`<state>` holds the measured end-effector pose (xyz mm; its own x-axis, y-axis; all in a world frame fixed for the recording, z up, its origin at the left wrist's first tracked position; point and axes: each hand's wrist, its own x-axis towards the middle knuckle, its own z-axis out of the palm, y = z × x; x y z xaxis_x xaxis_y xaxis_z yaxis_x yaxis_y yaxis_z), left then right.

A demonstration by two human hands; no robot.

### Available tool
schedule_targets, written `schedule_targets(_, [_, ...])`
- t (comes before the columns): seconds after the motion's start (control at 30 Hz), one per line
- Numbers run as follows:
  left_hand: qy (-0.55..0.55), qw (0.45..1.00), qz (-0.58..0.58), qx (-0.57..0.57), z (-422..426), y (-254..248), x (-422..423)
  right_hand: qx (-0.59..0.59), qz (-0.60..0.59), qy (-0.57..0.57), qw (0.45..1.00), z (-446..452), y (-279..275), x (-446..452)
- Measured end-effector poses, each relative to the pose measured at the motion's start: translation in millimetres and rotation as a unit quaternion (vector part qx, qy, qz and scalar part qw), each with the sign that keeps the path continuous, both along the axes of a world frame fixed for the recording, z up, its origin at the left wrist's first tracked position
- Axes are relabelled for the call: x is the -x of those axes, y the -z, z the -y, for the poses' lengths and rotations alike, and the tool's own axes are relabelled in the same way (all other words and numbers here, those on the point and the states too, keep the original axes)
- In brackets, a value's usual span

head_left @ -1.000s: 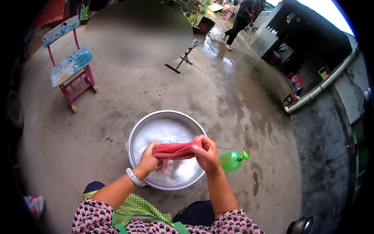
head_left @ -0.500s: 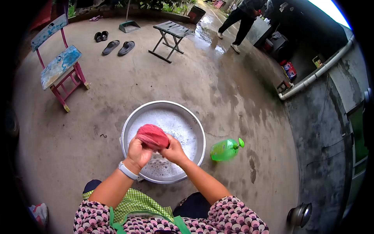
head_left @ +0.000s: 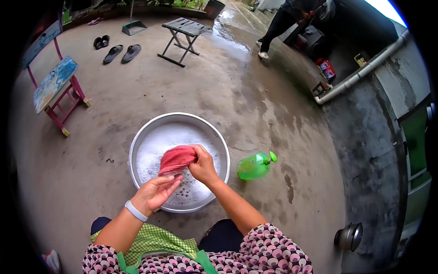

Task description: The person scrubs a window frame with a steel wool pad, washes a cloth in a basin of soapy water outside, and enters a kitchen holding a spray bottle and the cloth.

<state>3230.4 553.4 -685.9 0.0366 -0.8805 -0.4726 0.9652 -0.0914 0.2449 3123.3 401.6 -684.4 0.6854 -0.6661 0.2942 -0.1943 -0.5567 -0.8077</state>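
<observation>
A wet red cloth [head_left: 177,160] is bunched up above a round metal basin [head_left: 138,132] of foamy water. My right hand [head_left: 203,165] grips the cloth at its right end. Below the cloth's lower edge, my left hand [head_left: 157,194] is turned palm up with its fingers stretched out. Its fingertips are close to the cloth; whether they touch it I cannot tell. White suds [head_left: 150,150] cover much of the water, with larger bubbles near the front. To the right of the basin stands a green pump bottle [head_left: 253,167].
A painted chair [head_left: 57,82] stands at the left and a folding stool [head_left: 186,28] at the back. Dark slippers [head_left: 131,53] and a dustpan [head_left: 134,28] lie behind. Another person [head_left: 278,27] stands back right. A metal pot [head_left: 349,237] sits by the wall.
My left hand has come off the cloth, moving down and opening. My right hand still holds the cloth, which now hangs more spread out. The view has shifted, and the other person has moved.
</observation>
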Motion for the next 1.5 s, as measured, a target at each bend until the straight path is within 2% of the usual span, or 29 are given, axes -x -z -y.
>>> schedule_targets(0.07, [0.016, 0.984, -0.175, -0.019, 4, -10, -5, 0.011, -0.002, -0.018, 1.000, 2, -7, 3])
schedule_targets(0.1, [0.027, 0.981, -0.195, -0.007, 6, -10, -9, -0.003, 0.020, -0.078, 0.997, 1, -9, 4])
schedule_targets(0.27, [0.072, 0.983, -0.167, 0.023, 13, -21, -11, 0.011, 0.040, -0.293, 0.955, -28, -28, -1])
schedule_targets(0.33, [0.063, 0.995, -0.069, -0.025, 11, -13, -6, 0.051, 0.016, -0.315, 0.948, -29, -20, -3])
schedule_targets(0.4, [0.073, 0.996, -0.031, -0.037, 6, -13, -3, -0.066, 0.010, -0.308, 0.949, -28, -12, -2])
schedule_targets(0.43, [0.084, 0.995, 0.025, -0.041, 1, -10, -1, -0.179, -0.008, -0.306, 0.935, -26, -16, 2])
schedule_targets(0.47, [0.096, 0.991, 0.080, -0.045, 0, -9, 1, -0.330, -0.004, -0.303, 0.894, -20, -9, 3])
schedule_targets(0.53, [0.109, 0.989, 0.083, -0.051, 4, -19, 3, -0.460, 0.067, -0.280, 0.840, -20, -10, 1])
schedule_targets(0.57, [0.094, 0.989, 0.102, -0.048, 6, -20, 5, -0.503, 0.102, -0.264, 0.817, -17, -4, 0])
schedule_targets(0.6, [0.079, 0.988, 0.123, -0.045, 8, -20, 5, -0.503, 0.105, -0.257, 0.818, -16, 4, -3])
schedule_targets(0.63, [0.047, 0.994, 0.073, -0.071, 10, -21, 5, -0.523, 0.129, -0.184, 0.822, -16, 10, -6])
schedule_targets(0.67, [0.053, 0.994, 0.074, -0.068, 11, -16, 3, -0.538, 0.151, -0.112, 0.822, -14, 16, -8])
schedule_targets(0.73, [0.036, 0.988, -0.144, 0.038, 10, -1, -3, -0.536, 0.144, -0.101, 0.826, -19, 6, -7])
schedule_targets(0.77, [0.032, 0.976, -0.206, 0.056, 10, -4, 0, -0.638, 0.161, -0.158, 0.736, -24, -2, -7])
schedule_targets(0.8, [0.036, 0.976, -0.206, 0.056, 10, -8, 4, -0.727, 0.174, -0.212, 0.629, -27, -5, -5])
schedule_targets(0.83, [0.050, 0.958, -0.270, 0.077, 9, -11, 9, -0.750, 0.208, -0.229, 0.584, -33, 2, -8])
schedule_targets(0.87, [0.064, 0.935, -0.334, 0.096, 8, -11, 13, -0.749, 0.213, -0.224, 0.586, -33, 1, -8])
schedule_targets(0.93, [0.082, 0.930, -0.343, 0.100, 6, -7, 18, -0.712, 0.223, -0.292, 0.599, -33, -9, -9])
schedule_targets(0.97, [0.093, 0.920, -0.368, 0.098, 5, -8, 19, -0.701, 0.195, -0.274, 0.629, -30, -15, -8])
schedule_targets(1.0, [0.103, 0.909, -0.392, 0.095, 4, -11, 19, -0.700, 0.200, -0.269, 0.630, -25, -12, -8])
schedule_targets(1.07, [0.099, 0.915, -0.385, 0.060, 5, -17, 18, -0.631, 0.164, -0.283, 0.703, -18, -1, -11])
schedule_targets(1.1, [0.103, 0.926, -0.362, 0.029, 5, -16, 16, -0.611, 0.137, -0.241, 0.742, -19, -8, -12])
schedule_targets(1.13, [0.106, 0.935, -0.338, -0.002, 5, -16, 15, -0.613, 0.140, -0.236, 0.741, -20, -9, -12])
schedule_targets(1.2, [0.109, 0.940, -0.320, -0.043, 6, -18, 14, -0.562, 0.103, -0.239, 0.785, -21, -9, -14])
schedule_targets(1.27, [0.135, 0.982, -0.125, -0.034, 5, -12, 13, -0.548, 0.122, -0.222, 0.797, -26, -10, -16])
schedule_targets(1.3, [0.139, 0.982, -0.126, -0.036, 5, -10, 14, -0.523, 0.093, -0.227, 0.816, -25, -11, -16])
schedule_targets(1.37, [0.167, 0.984, -0.001, -0.063, 6, -8, 15, -0.496, 0.068, -0.202, 0.842, -29, -14, -15])
schedule_targets(1.4, [0.170, 0.983, -0.001, -0.066, 7, -10, 16, -0.498, 0.070, -0.200, 0.841, -29, -11, -16])
schedule_targets(1.5, [0.155, 0.959, 0.224, -0.084, 12, -21, 28, -0.450, 0.031, -0.198, 0.870, -32, -11, -16])
